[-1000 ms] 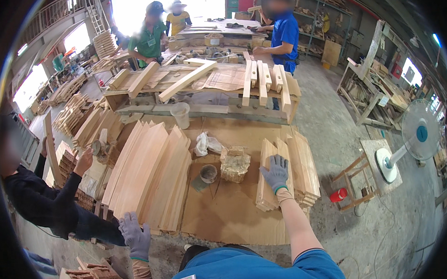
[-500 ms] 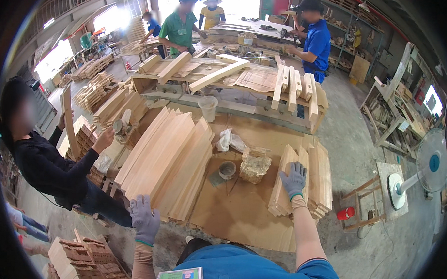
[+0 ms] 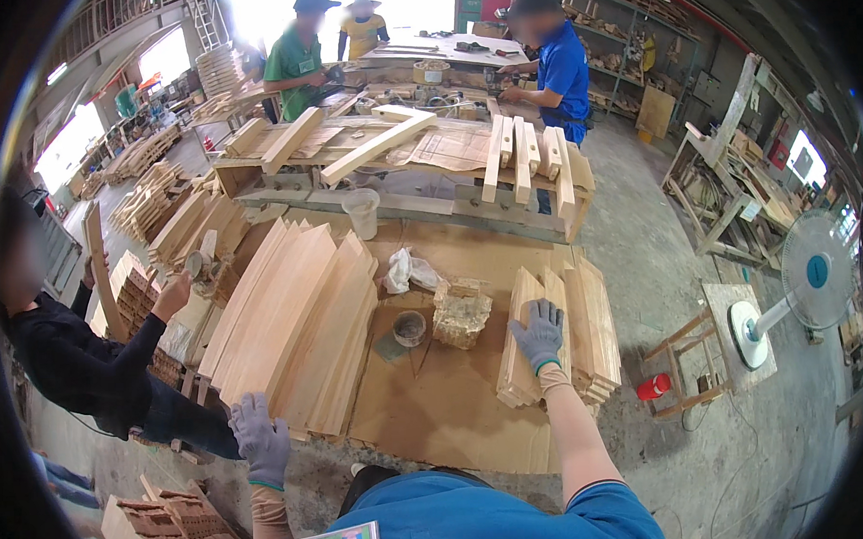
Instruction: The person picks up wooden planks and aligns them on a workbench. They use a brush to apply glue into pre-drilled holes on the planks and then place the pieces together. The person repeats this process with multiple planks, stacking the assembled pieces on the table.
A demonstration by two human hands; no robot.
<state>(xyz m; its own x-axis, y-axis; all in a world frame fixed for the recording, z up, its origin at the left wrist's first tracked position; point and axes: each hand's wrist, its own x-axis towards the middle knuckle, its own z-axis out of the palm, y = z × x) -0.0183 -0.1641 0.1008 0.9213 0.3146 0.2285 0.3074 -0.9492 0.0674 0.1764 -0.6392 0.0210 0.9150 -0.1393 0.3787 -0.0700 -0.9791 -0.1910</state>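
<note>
My right hand (image 3: pixel 540 332), in a grey glove, lies with its fingers spread on top of the smaller stack of pale wooden pieces (image 3: pixel 518 361). Nothing is gripped in it. At the near left corner of the larger stack of long pale boards (image 3: pixel 290 312) is my left hand (image 3: pixel 260 439), gloved the same way. Its fingers are apart and hold nothing; whether they touch the boards I cannot tell. Between the stacks, on brown cardboard (image 3: pixel 427 403), stand a small grey pot (image 3: pixel 409 328) and a rough, crusted yellowish block (image 3: pixel 462 313). A crumpled white bag (image 3: pixel 410 270) lies behind them.
At left, a person in black (image 3: pixel 83 358) holds a wooden piece (image 3: pixel 104 271) upright. Beyond the cardboard, a workbench (image 3: pixel 401 202) carries wooden bars, with a whitish bucket (image 3: pixel 361 213) before it. A fan (image 3: pixel 816 270) and a red container (image 3: pixel 653 387) are at right. Others work behind.
The whole view has shifted, so the stacks and bench appear further left. Both hands keep nearly the same places beside and on the wood. The person in blue at the back has leaned lower.
</note>
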